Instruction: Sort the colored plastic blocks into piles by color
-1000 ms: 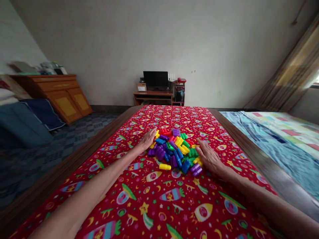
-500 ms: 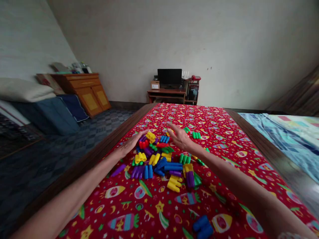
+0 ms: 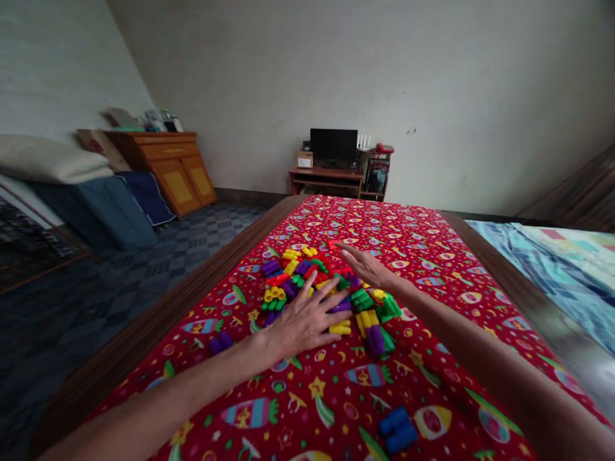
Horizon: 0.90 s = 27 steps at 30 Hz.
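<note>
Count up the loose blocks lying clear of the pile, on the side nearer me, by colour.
Blue block: 1
Purple block: 1
Total: 2

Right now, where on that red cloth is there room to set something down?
Bare: red cloth beyond the block pile, and the strip between the forearms, left of the blue block. Crowded: around the left hand and right hand.

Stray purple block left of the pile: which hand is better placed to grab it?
Left, likely. The left hand lies spread on the near edge of the pile, close beside the purple block; the right hand rests at its far side, farther off.
</note>
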Available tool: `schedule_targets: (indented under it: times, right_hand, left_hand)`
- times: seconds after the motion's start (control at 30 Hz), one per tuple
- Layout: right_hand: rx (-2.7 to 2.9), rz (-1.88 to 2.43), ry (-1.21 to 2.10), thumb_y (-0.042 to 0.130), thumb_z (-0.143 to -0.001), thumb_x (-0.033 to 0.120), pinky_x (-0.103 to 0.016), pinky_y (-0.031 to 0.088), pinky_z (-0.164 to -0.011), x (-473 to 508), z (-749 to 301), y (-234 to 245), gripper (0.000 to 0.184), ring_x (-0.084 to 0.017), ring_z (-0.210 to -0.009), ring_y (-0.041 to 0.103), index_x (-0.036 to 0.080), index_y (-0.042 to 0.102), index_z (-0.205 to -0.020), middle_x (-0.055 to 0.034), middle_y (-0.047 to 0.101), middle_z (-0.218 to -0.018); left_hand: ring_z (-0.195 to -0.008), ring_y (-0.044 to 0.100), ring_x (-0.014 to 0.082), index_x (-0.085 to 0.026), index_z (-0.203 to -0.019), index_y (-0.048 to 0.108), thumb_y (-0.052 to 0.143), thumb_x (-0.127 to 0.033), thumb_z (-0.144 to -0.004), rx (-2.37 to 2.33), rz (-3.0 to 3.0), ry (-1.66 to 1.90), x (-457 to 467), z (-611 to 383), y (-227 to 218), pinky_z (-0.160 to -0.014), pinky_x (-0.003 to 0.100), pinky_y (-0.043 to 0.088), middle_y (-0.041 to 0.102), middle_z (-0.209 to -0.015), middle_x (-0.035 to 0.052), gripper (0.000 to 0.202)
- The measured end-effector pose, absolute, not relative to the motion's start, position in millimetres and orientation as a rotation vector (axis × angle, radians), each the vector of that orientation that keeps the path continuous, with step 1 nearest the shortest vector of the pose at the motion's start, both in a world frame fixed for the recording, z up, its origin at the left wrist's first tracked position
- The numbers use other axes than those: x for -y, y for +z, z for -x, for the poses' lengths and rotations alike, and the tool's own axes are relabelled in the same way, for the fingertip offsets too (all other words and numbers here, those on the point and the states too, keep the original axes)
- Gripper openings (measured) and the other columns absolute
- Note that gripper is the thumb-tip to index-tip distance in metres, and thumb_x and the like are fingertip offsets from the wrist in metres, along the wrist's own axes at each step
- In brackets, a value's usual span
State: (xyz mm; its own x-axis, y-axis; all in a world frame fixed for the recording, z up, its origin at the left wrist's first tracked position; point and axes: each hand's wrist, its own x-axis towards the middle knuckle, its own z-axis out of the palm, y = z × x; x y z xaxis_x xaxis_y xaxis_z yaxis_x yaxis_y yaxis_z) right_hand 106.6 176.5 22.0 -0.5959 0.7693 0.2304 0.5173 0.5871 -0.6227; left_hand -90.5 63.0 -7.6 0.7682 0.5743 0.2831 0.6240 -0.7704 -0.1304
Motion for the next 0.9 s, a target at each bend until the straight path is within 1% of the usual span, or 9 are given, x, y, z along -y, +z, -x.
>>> schedule_targets:
  times: [0.07,0.2,0.3,0.43,0.53,0.6,0.67,0.8,0.9]
  right_hand:
    - [2.416,1.076,0.595,0.034,-0.093,0.063,-0.051,0.038,-0.107,-155.5,-141.5,22.6,0.071,-0.032,-0.132,0.046,0.018,0.039,-0.148,-0.0150,0.048,-0.145]
    - [2.737,0.929,0.521,0.061,-0.075,0.069,-0.057,0.030,-0.111,-91.1,-203.8,5.8,0.096,-0.036,-0.145,0.020,0.031,0.022,-0.154,-0.0115,0.020,-0.159]
    - [2.864,0.838,0.436,0.063,-0.072,0.069,-0.059,0.025,-0.112,-52.3,-214.6,-9.4,0.100,-0.038,-0.146,0.010,0.034,0.017,-0.154,-0.0114,0.009,-0.161]
    - [2.877,0.796,0.338,0.056,-0.081,0.065,-0.060,0.024,-0.112,-58.1,-179.0,-19.8,0.087,-0.038,-0.146,0.008,0.032,0.022,-0.153,-0.0152,0.010,-0.161]
    - [2.826,0.767,0.210,0.053,-0.088,0.055,-0.062,0.024,-0.111,-98.6,-130.4,-19.8,0.071,-0.038,-0.146,0.011,0.024,0.035,-0.150,-0.0205,0.018,-0.158]
    - [2.781,0.720,0.114,0.058,-0.089,0.045,-0.061,0.025,-0.111,-130.2,-101.9,-16.8,0.064,-0.037,-0.146,0.014,0.022,0.042,-0.146,-0.0211,0.023,-0.156]
    - [2.734,0.738,0.050,0.064,-0.085,0.038,-0.062,0.024,-0.111,-156.2,-88.0,-12.0,0.065,-0.038,-0.145,0.015,0.019,0.044,-0.145,-0.0219,0.024,-0.156]
    - [2.597,0.834,0.087,0.056,-0.090,0.045,-0.063,0.026,-0.110,-162.9,-122.2,-0.4,0.066,-0.037,-0.145,0.018,0.024,0.035,-0.149,-0.0184,0.021,-0.158]
    - [2.571,0.835,0.259,0.048,-0.093,0.049,-0.055,0.037,-0.107,-114.2,-175.6,7.5,0.071,-0.033,-0.144,0.023,0.029,0.019,-0.154,-0.0141,0.016,-0.160]
  left_hand:
    - [-0.144,0.024,0.0334,-0.033,-0.132,0.057,0.048,-0.052,-0.093,1.078,2.682,-0.369,-79.4,104.8,-5.1,-0.116,0.064,0.001,0.038,-0.153,0.0050,0.044]
    - [-0.145,0.019,0.0380,-0.041,-0.139,0.047,0.049,-0.058,-0.090,1.248,2.651,-0.419,-74.8,154.4,-2.0,-0.113,0.067,0.006,0.025,-0.159,0.0016,0.052]
    - [-0.145,0.015,0.0419,-0.042,-0.144,0.039,0.055,-0.066,-0.083,1.440,2.591,-0.507,-43.3,198.8,-16.0,-0.114,0.064,0.013,0.020,-0.161,0.0008,0.068]
    - [-0.142,0.017,0.0498,-0.039,-0.151,0.021,0.060,-0.081,-0.063,1.657,2.506,-0.606,-9.5,236.2,-52.1,-0.109,0.064,0.026,0.004,-0.163,0.0059,0.105]
    - [-0.143,0.016,0.0457,-0.038,-0.153,0.013,0.057,-0.076,-0.073,1.738,2.463,-0.629,-18.3,230.5,-64.6,-0.110,0.060,0.029,-0.004,-0.163,0.0074,0.099]
    - [-0.145,0.015,0.0414,-0.035,-0.154,0.010,0.052,-0.073,-0.079,1.763,2.436,-0.678,-39.9,215.5,-60.8,-0.112,0.057,0.028,-0.003,-0.163,0.0088,0.094]
    - [-0.146,0.009,0.0419,-0.031,-0.154,0.012,0.048,-0.079,-0.075,1.712,2.452,-0.749,-65.6,200.8,-50.3,-0.113,0.060,0.022,0.002,-0.163,0.0116,0.099]
    - [-0.147,0.008,0.0384,-0.025,-0.154,0.013,0.037,-0.084,-0.076,1.682,2.509,-0.979,-99.3,194.4,-26.4,-0.117,0.057,0.016,0.011,-0.162,0.0129,0.101]
    - [-0.147,0.015,0.0314,-0.025,-0.155,0.012,0.023,-0.075,-0.088,1.767,2.464,-1.176,-105.1,208.4,-21.8,-0.118,0.053,0.018,0.020,-0.160,0.0108,0.084]
